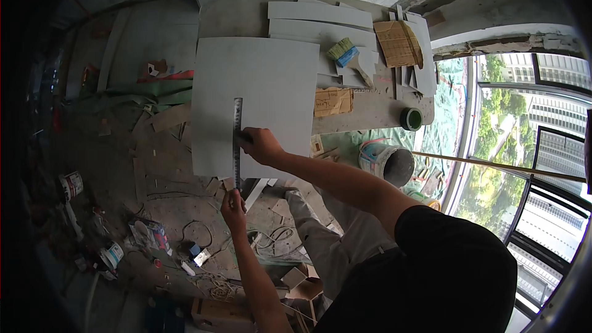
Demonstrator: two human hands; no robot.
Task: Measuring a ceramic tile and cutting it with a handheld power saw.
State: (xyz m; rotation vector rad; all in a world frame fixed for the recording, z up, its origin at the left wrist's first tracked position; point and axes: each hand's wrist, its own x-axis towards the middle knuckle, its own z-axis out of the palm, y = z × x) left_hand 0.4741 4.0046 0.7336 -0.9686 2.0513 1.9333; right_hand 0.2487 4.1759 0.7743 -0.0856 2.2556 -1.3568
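Observation:
A large white board (259,74) lies on the worktable, its near edge at the table's front. A narrow marked measuring strip (237,114) runs front to back over the board and past its near edge. My left hand (234,208) is closed on the strip's lower end, just off the board. My right hand (262,147) rests on the board beside the strip's middle, fingers curled at it; whether something else is inside them is hidden.
The worktable (370,114) holds stacked strips, cardboard (394,43), a brush (345,52) and a dark round container (411,118). A bucket (385,163) with a long pole stands at right, before windows. Cables (274,240), scraps and containers litter the floor.

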